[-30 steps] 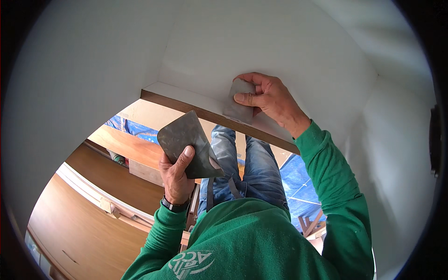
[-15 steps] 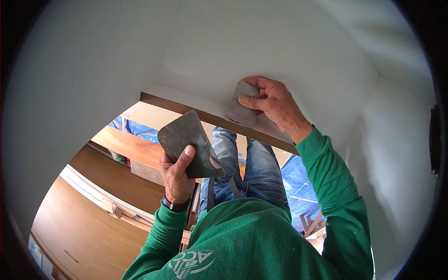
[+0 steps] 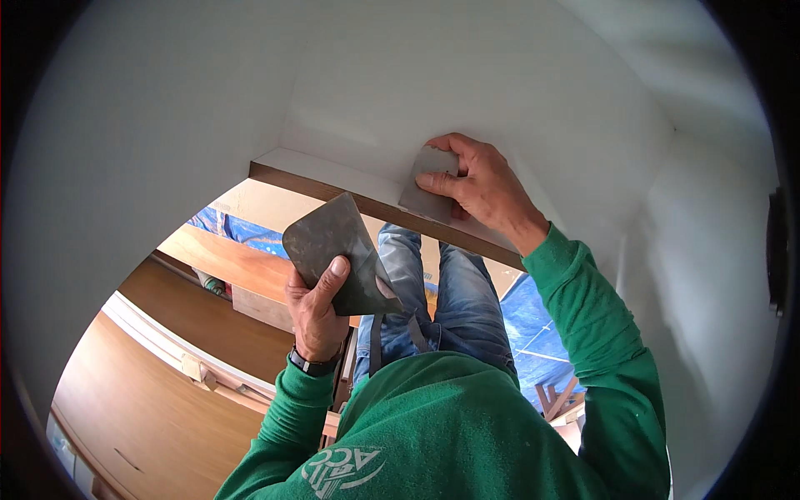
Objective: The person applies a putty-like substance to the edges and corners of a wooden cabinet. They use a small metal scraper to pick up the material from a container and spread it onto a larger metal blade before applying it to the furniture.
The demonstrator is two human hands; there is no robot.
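I seem partway; my right hand pinches a scraper, ledge just below; my left hand grips a gray plate.

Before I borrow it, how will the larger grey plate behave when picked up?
The larger grey plate is probably stiff: it extends past the left grip without visible drooping. It's likely light, being held one-handed. Its flat shape suggests sliding, not rolling.

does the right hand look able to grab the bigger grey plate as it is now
Probably not: the right hand is already gripping the small grey plate, and the left hand holds the bigger grey plate. It does look close by, though.
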